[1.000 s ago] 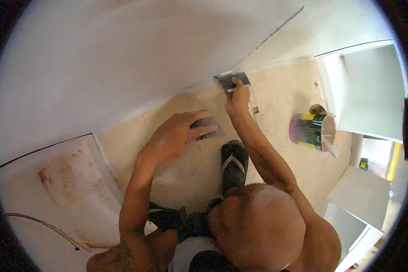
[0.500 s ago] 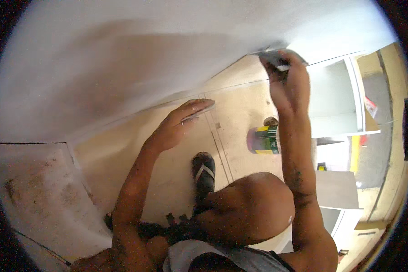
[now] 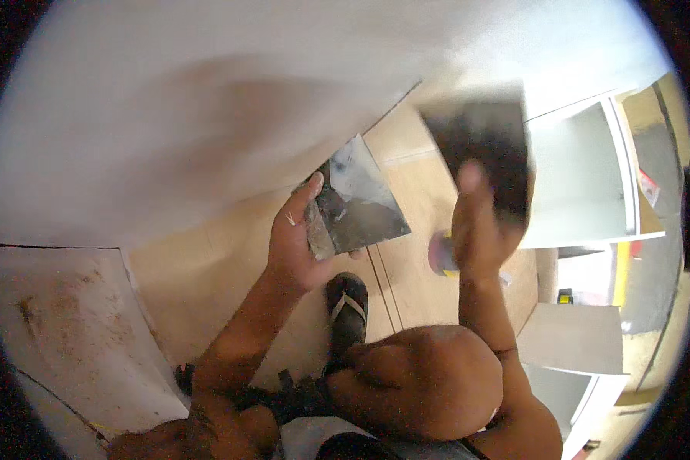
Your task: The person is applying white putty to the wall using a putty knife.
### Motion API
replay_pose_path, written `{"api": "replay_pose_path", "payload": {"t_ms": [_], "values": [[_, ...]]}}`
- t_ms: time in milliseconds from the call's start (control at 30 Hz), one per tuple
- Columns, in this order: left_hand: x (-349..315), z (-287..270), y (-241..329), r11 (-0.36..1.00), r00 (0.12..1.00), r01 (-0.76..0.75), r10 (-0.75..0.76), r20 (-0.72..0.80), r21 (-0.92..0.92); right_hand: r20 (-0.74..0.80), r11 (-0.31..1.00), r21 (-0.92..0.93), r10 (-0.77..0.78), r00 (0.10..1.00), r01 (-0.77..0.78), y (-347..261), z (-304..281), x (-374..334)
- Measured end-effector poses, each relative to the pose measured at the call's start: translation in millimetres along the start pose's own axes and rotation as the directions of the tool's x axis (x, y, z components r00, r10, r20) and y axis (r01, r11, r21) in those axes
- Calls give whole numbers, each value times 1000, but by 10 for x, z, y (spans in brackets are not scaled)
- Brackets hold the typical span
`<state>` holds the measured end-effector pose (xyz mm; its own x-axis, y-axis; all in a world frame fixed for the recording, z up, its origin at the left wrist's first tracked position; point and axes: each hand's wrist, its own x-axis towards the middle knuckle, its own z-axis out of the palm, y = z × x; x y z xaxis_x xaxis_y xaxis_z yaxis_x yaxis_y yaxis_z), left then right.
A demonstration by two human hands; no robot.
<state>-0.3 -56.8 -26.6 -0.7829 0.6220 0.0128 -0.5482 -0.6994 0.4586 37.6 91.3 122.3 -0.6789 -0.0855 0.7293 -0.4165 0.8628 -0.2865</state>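
My left hand (image 3: pixel 290 241) is closed around the edge of a flat metal putty scraper (image 3: pixel 376 211), thumb on top. Whitish putty lies over the upper part of its blade, and the rest is grey and smeared. My right hand (image 3: pixel 483 230) grips a second, dark wide scraper (image 3: pixel 487 126), its thumb along the face; motion blurs it. This blade is raised near the lower edge of the white wall panel (image 3: pixel 268 84), to the right of the left scraper. A gap separates the two scrapers.
A colourful can (image 3: pixel 441 253) stands on the tan floor (image 3: pixel 192 268), partly behind my right wrist. White cabinet boxes (image 3: pixel 579 180) line the right side. A stained pale panel (image 3: pixel 69 307) is at the left. My sandalled foot (image 3: pixel 346 310) and bent knee are below.
My left hand has turned its scraper from edge-on to face-up, showing the putty. My right hand has drawn lower, away from the panel edge, and its blade now shows its broad face.
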Motion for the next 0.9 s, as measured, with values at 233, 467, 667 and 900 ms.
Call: {"api": "replay_pose_path", "payload": {"t_ms": [233,467,667,900], "values": [[48,90,-38,838,934,312,-184,306,-448,75,939,344,-55,996,26,509,268,-602],[161,220,19,543,950,-312,197,243,780,593,-490,772,785,181,-405,621,152,-1037],[237,-69,131,-196,763,-645,-202,614,738,783,-696,607,605,143,-383,699,211,-1391],[-111,-707,139,-380,825,-452,-523,215,807,775,-689,608,624,103,-395,1099,750,-2055]]}}
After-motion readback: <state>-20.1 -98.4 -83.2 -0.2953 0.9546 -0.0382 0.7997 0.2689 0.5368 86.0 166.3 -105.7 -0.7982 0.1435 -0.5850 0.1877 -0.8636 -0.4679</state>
